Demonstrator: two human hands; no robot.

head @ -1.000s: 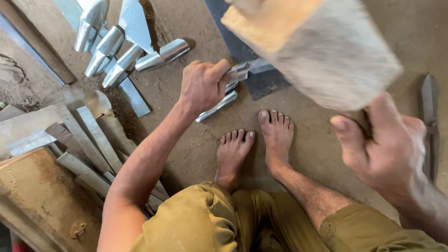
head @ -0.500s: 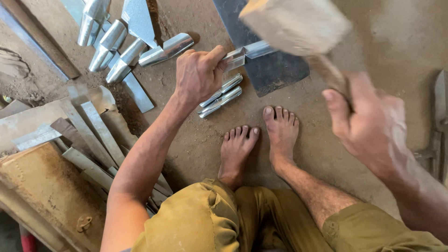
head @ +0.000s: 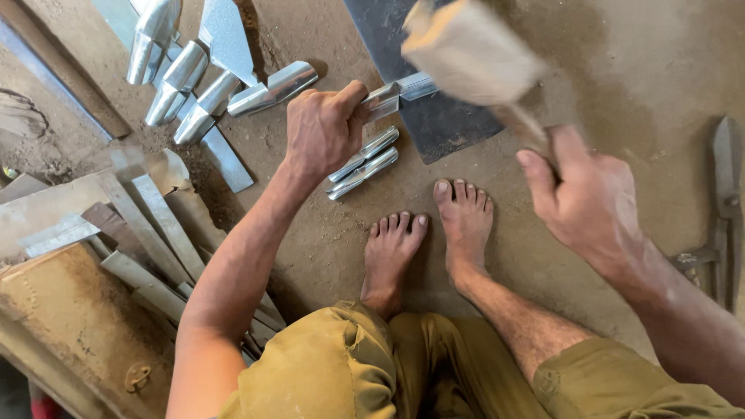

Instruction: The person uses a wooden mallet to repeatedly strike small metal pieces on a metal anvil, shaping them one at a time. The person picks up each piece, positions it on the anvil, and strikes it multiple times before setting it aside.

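**Mallet Raised Over a Folded Strip of Sheet Metal**

While the person squats barefoot on packed, dusty earth, the left hand (head: 322,128) closes fully around one end of a narrow folded metal strip (head: 400,91), thumb pressing on top; the strip's shiny free end lies across a dark, flat steel plate (head: 434,124) set on the ground. Fingers of the right hand (head: 586,202) wrap tightly round the handle of a wooden mallet (head: 469,54), whose pale, blocky head hangs blurred above the plate and strip, its grain rough and chipped.

Just beside the left hand, between it and the toes, two finished folded strips (head: 363,163) lie side by side on the dirt, slim and bright. Further off at upper left sits a cluster of tapered sheet-metal cones (head: 182,85), smooth and silvery, with flat offcuts near them. Dull, weathered flat metal strips (head: 147,217) pile up at the left edge over a rusty brown panel (head: 70,326). Long-handled tin snips (head: 725,209), dark and worn, rest on the ground at far right, well apart from the work.
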